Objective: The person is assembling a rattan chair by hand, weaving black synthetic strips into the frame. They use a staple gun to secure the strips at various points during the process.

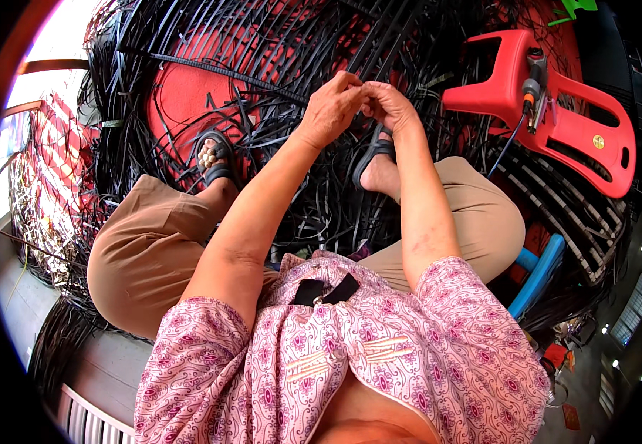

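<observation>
The person's left hand [333,109] and bare right hand [391,109] meet at the fingertips just above the right foot, both with fingers curled inward as if in a fine pinch; whether a strip lies between them cannot be told, since the fingers cover whatever is there. Drawing both hands together at the end of nearly straight arms probably lets one steady what the other works. Long, flat, glossy black strips [310,177] lie tangled beneath and around the hands, and between the two feet, likely kept there to be within easy reach. Beyond the hands, a ridged, straight black bar [225,76] slants across the strips, with more strips running roughly side by side past it over flat red ground [169,96]. The knees spread wide to either side, which seems to leave the middle free for both arms. To the right, a moulded red plastic chair [502,83] carries a dark hand-held power tool with an orange collar [536,78], perhaps rested there to keep it off the strips; a thin blue hose [511,140] hangs down beside it. Nearer the right knee stands a piece of bright blue plastic furniture [539,281].
</observation>
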`<move>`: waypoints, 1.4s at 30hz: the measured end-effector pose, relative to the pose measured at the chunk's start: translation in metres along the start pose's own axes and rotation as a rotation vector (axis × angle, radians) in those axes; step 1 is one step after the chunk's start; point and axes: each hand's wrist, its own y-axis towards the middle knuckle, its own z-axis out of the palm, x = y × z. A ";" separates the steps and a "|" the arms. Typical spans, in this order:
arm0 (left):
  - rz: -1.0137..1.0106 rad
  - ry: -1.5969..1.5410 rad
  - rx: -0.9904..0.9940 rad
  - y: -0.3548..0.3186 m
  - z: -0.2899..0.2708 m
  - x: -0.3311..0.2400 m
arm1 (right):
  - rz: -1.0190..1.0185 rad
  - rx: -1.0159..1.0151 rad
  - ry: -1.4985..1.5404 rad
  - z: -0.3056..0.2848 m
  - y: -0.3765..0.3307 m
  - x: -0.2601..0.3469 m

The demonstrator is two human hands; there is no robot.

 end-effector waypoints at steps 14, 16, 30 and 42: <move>-0.409 -0.613 0.106 0.018 0.008 -0.018 | -0.068 0.378 0.370 0.000 -0.008 -0.002; -0.497 -0.654 0.166 0.022 0.005 -0.022 | -0.077 0.355 0.343 -0.006 -0.005 -0.008; -0.662 -0.815 -0.100 0.021 0.029 -0.005 | -0.217 -0.204 0.232 -0.016 0.001 0.010; -0.909 -0.995 -0.267 0.008 0.046 -0.014 | -0.323 -1.133 -0.394 -0.016 0.106 -0.028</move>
